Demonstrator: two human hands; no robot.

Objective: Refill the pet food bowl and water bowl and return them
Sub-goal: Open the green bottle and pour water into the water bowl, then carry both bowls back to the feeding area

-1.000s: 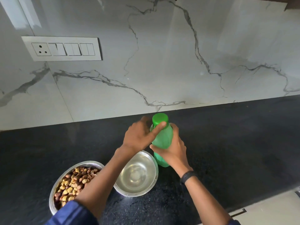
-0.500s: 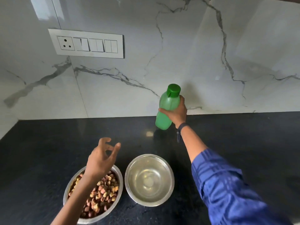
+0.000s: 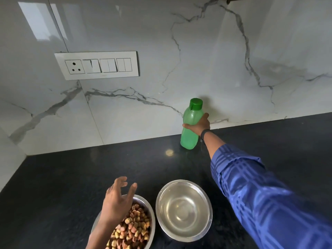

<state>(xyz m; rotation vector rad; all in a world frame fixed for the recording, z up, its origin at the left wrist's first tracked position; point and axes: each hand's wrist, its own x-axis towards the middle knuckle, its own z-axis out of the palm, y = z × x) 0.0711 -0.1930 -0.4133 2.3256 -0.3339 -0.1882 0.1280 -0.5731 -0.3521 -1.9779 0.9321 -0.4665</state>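
Observation:
A green plastic bottle (image 3: 190,128) with its green cap on stands upright at the back of the black counter, close to the wall. My right hand (image 3: 198,125) is wrapped around its middle, arm stretched forward. Near me, a steel bowl (image 3: 184,210) sits on the counter holding clear water. To its left a second steel bowl (image 3: 149,209) is full of brown and yellow kibble (image 3: 133,230). My left hand (image 3: 117,200) hovers above the kibble bowl's left side, fingers spread and holding nothing.
The black stone counter (image 3: 71,186) runs to a white marble backsplash. A white switch panel with a socket (image 3: 98,65) is mounted on the wall at upper left. A side wall closes the counter's left end.
My right hand has carried the capped bottle away from the bowls and set it down at the back by the wall. My left hand left the cap and dropped over the kibble bowl.

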